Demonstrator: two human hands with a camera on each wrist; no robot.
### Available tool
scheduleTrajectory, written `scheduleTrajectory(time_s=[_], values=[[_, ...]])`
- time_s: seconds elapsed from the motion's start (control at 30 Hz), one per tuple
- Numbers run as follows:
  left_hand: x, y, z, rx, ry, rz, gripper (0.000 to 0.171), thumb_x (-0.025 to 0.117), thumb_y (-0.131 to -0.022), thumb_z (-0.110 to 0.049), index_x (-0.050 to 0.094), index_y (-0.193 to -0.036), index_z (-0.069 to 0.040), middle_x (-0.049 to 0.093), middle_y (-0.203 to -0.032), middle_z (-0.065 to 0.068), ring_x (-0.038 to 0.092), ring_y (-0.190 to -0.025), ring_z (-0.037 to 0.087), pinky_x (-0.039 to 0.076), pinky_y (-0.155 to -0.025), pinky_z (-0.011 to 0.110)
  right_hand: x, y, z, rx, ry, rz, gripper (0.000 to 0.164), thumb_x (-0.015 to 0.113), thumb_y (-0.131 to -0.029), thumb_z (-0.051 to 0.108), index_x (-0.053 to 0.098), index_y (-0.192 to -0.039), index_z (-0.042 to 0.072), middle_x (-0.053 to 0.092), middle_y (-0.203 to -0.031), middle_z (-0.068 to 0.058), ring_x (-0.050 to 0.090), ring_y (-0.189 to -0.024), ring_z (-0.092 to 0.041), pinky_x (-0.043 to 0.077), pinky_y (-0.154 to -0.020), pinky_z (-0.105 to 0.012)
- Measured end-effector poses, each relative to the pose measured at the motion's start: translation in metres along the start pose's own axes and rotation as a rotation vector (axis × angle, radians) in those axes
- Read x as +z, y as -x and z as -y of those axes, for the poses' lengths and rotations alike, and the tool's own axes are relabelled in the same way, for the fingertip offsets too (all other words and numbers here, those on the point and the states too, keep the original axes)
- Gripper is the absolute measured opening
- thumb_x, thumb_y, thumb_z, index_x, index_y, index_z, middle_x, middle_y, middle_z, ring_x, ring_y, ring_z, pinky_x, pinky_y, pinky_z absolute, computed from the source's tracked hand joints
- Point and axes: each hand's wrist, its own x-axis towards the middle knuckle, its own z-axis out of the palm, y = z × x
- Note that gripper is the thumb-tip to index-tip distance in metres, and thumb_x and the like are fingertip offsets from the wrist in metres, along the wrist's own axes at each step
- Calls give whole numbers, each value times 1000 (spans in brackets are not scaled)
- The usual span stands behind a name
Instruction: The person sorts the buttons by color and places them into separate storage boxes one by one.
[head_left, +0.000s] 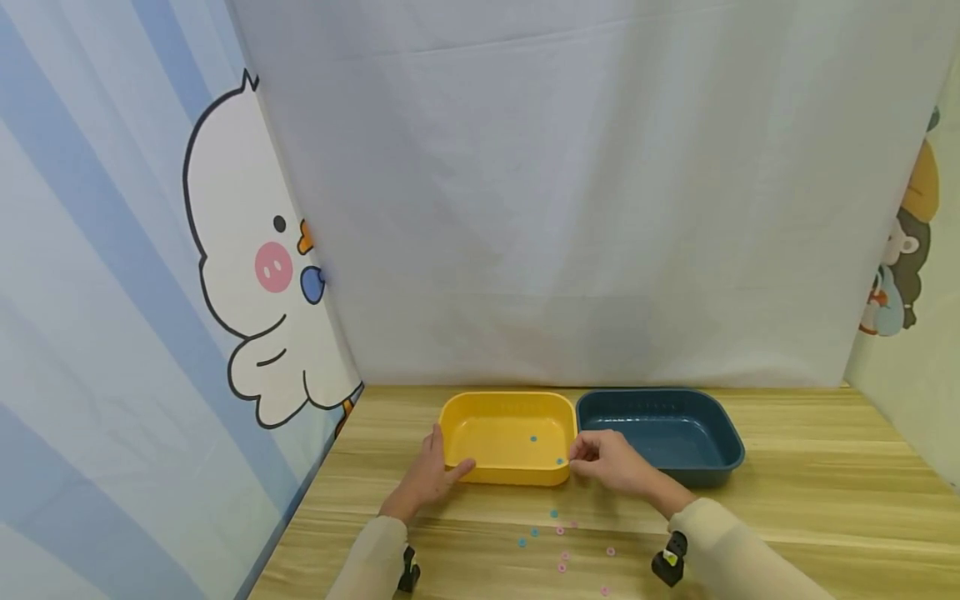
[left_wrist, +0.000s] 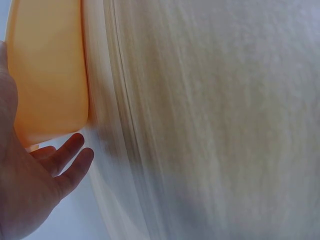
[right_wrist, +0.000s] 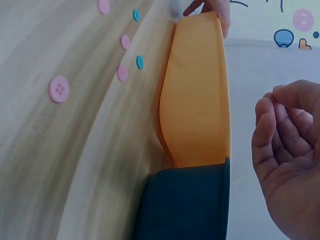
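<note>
A yellow tray (head_left: 506,477) stands on the wooden table. At its left end is my left hand (head_left: 431,475), thumb along the front rim and the other fingers extended beside the end wall. In the left wrist view, relaxed fingers (left_wrist: 70,155) hang by the tray's corner. Over the tray's front right corner is my right hand (head_left: 611,460), its fingers curled and thumb tip against the index finger; no object shows between them. Close to these fingertips is a blue button (head_left: 559,461). Another blue button (head_left: 533,438) lies inside the yellow tray.
A dark blue tray (head_left: 697,477) adjoins the yellow one on the right. In front of the trays lie several blue buttons (head_left: 554,513) and several pink buttons (head_left: 611,552). Behind the table hangs a pale curtain (head_left: 562,250), and a printed curtain (head_left: 112,333) borders the left side.
</note>
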Motion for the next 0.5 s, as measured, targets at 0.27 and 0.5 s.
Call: scheduleTrajectory(time_s=[0.27,0.5], values=[[1,2,-1,5,16,-8,102,54,-90,-55,0,-147,10,12,-149,33,28,-132,46,25,-106,53,-5,-12,-2,-22,-9,0,3,63,-89,6,63,-89,2,60,-78,1,55,-67,-17,47,-60,-27],[0,3,-3,8,9,-7,102,53,-90,-55,-1,-147,10,12,-149,33,28,-131,47,25,-105,55,-8,-22,-1,22,-23,1,8,61,-91,6,63,-93,-1,60,-79,-2,56,-68,-21,49,-60,-28]])
